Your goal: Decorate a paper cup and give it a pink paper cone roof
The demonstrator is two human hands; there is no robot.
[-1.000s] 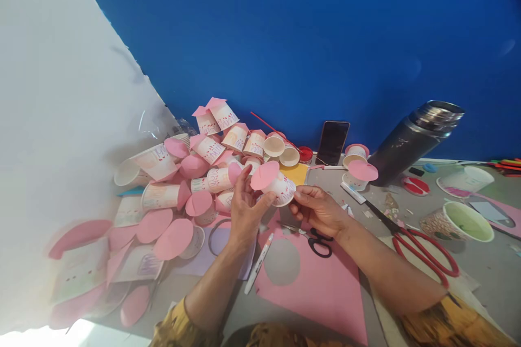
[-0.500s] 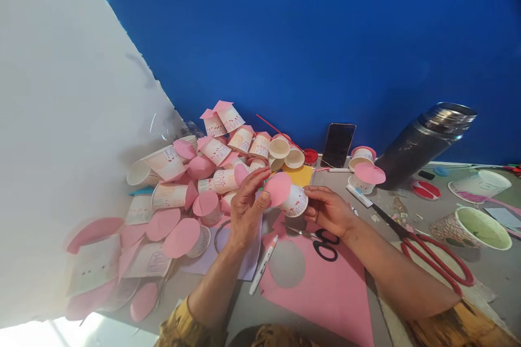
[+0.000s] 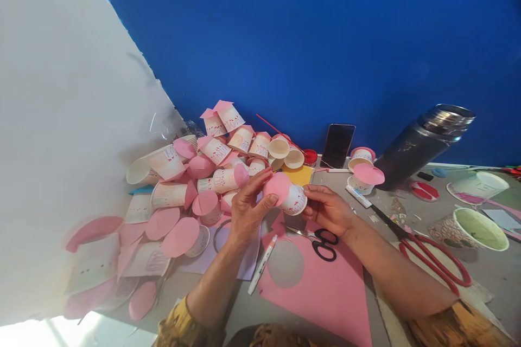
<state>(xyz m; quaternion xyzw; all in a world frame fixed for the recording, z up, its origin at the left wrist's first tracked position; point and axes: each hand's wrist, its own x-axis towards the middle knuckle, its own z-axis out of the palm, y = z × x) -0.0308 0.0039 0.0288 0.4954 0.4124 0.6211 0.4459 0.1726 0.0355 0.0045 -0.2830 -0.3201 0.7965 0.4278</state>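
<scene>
Between my hands, above the table, is a small white paper cup (image 3: 296, 199) with drawn red and purple marks and a pink paper disc (image 3: 278, 187) on its base end. The cup lies tilted on its side. My left hand (image 3: 250, 206) presses the disc with thumb and fingers. Thumb and fingers of my right hand (image 3: 328, 209) grip the cup near its rim. Below them lie black-handled scissors (image 3: 323, 244) on a pink paper sheet (image 3: 325, 287) with a round hole cut in it. A white marker (image 3: 262, 265) rests by the sheet's left edge.
A heap of similar pink-topped cups (image 3: 222, 179) fills the left side. At the back right, a phone (image 3: 337, 145) and a dark flask (image 3: 419, 146) stand against the blue wall. Large red-handled scissors (image 3: 437, 260) and a patterned cup (image 3: 468, 227) lie at right.
My left fingers have shifted slightly over the pink disc, the thumb reaching further onto it. The right hand keeps its hold on the cup. The view has moved a little.
</scene>
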